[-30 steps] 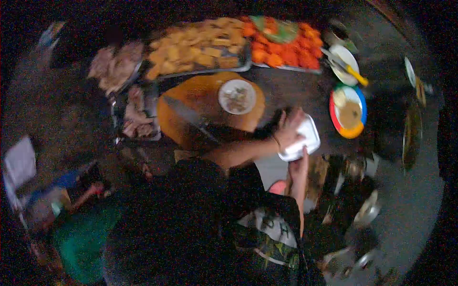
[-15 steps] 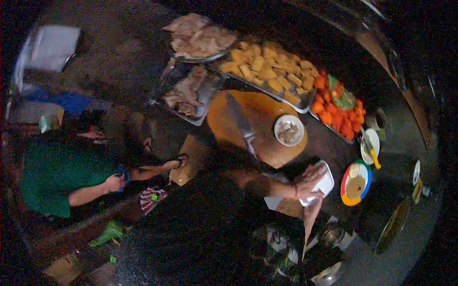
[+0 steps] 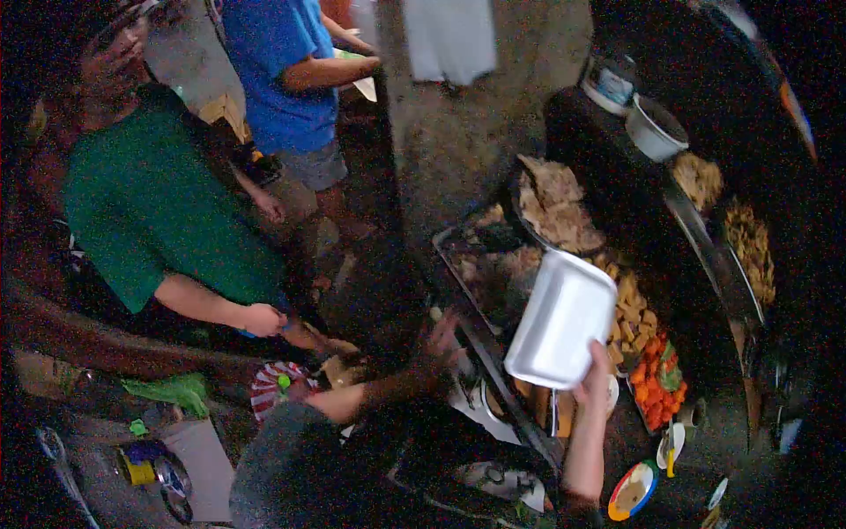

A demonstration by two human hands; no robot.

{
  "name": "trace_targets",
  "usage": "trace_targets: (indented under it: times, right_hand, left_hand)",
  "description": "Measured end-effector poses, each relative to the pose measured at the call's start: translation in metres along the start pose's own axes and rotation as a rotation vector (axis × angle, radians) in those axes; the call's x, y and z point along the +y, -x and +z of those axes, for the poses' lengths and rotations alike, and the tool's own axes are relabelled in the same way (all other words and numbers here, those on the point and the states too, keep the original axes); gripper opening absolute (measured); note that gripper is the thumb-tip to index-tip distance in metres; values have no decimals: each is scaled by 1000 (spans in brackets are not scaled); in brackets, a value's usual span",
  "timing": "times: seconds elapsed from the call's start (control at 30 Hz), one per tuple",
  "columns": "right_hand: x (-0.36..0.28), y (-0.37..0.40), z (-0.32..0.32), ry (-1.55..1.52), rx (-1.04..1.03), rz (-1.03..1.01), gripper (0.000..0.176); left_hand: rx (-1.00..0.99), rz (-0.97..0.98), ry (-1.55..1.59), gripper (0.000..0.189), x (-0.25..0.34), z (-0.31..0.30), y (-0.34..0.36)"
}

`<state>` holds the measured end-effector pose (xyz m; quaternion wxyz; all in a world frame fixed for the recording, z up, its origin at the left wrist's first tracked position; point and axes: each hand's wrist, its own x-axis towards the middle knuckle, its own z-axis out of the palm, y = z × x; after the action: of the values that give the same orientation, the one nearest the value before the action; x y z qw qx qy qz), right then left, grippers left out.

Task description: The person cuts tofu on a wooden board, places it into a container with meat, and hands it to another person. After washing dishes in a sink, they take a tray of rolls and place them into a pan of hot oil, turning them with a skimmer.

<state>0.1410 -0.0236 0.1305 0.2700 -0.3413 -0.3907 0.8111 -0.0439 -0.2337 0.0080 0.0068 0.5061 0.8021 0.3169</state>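
My right hand grips a white foam tray by its near edge and holds it up over the food. My left hand is off the tray, in shadow and somewhat blurred. Its fingers look spread and hold nothing, close to a long dark edge. Behind the raised tray, the round wooden board shows only in part. A white bowl peeks out beside my right wrist, mostly covered.
Sliced meat, yellow chunks and orange-red pieces lie along the counter. A colourful plate sits nearer. A person in green and another in blue stand at the left.
My left hand has let go of the foam tray and swung left. My right hand has raised the tray over the board and food. The view has turned left, showing more of the co-workers.
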Motion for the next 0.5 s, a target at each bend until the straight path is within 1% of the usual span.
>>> trace_targets:
  times: [0.03, 0.07, 0.1, 0.13, 0.17, 0.23, 0.27, 0.3, 0.33, 0.37, 0.4, 0.43, 0.5]
  right_hand:
    - [4, -21, 48, 41, -64, 36, 62]
    - [2, -27, 104, 9, -223, 153, 58]
    - [9, -41, 142, 96, -319, 178, 52]
    - [39, -44, 203, 64, -454, 265, 50]
    - [52, -54, 242, 35, -557, 293, 48]
    - [72, -67, 316, -41, -665, 389, 47]
    - [86, -71, 350, -44, -672, 368, 47]
    - [98, -80, 375, -47, -678, 349, 47]
    - [111, -89, 395, -60, -705, 346, 52]
    - [119, -106, 414, -82, -715, 356, 56]
    - [124, -108, 427, -41, -629, 328, 60]
    - [134, -117, 436, -13, -671, 303, 62]
    - [146, -129, 449, 4, -670, 325, 60]
  left_hand:
    - [-9, -111, -19, 63, -13, -27, 14]
    - [-22, -218, -38, 62, -24, -52, 28]
    - [-21, -299, 99, 61, -51, -57, 49]
    - [-4, -378, 260, 59, -99, -63, 88]
    - [4, -372, 261, 59, -114, -66, 112]
    - [111, -490, 45, 56, -136, -73, 147]
    - [129, -491, 44, 56, -138, -88, 156]
    - [293, -490, 64, 56, -131, -104, 162]
    - [458, -489, 85, 56, -128, -113, 171]
    - [477, -533, 91, 55, -133, -118, 179]
    - [479, -597, 86, 55, -141, -113, 195]
    - [474, -670, 76, 55, -150, -104, 216]
    - [456, -848, 19, 55, -167, -84, 260]
